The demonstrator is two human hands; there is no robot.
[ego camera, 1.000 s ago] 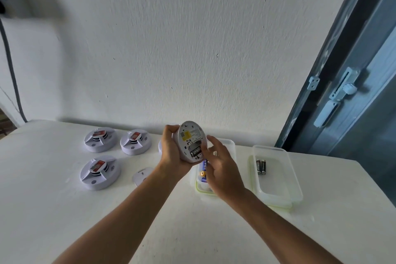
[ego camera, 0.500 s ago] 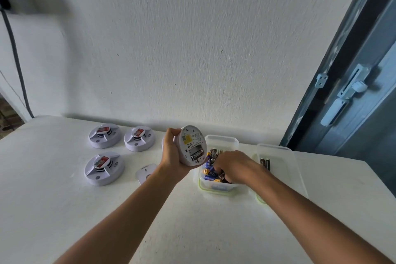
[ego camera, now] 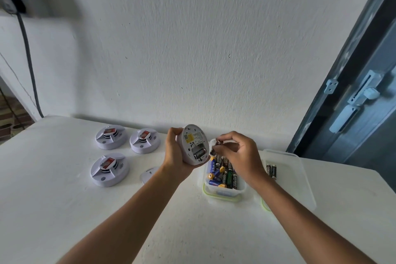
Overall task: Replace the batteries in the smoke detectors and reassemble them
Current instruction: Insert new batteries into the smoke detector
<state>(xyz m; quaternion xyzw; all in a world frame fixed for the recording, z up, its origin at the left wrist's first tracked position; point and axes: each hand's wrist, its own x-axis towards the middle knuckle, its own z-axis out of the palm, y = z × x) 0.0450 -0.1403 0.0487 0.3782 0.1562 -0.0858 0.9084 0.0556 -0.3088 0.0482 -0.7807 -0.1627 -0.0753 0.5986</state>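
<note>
My left hand (ego camera: pixel 174 152) grips a white smoke detector (ego camera: pixel 194 144) tilted on edge, its open back facing me with one black battery (ego camera: pixel 200 153) in the bay. My right hand (ego camera: pixel 240 154) hovers above a clear box of batteries (ego camera: pixel 224 174) and pinches a dark battery (ego camera: pixel 216 144) in its fingertips, close to the detector's right rim. A small white battery cover (ego camera: pixel 149 174) lies on the white table (ego camera: pixel 64 210) below my left wrist.
Three more white detectors lie at the left: detector (ego camera: pixel 110 136), detector (ego camera: pixel 145 140), detector (ego camera: pixel 109 169). A second clear box (ego camera: pixel 300 180) at the right holds two black batteries (ego camera: pixel 271 170). A wall runs behind; a dark door (ego camera: pixel 353 103) stands at right.
My right hand went from the detector down into the battery box, then rose out of it with a battery pinched. The left hand kept holding the detector, tilting it slightly.
</note>
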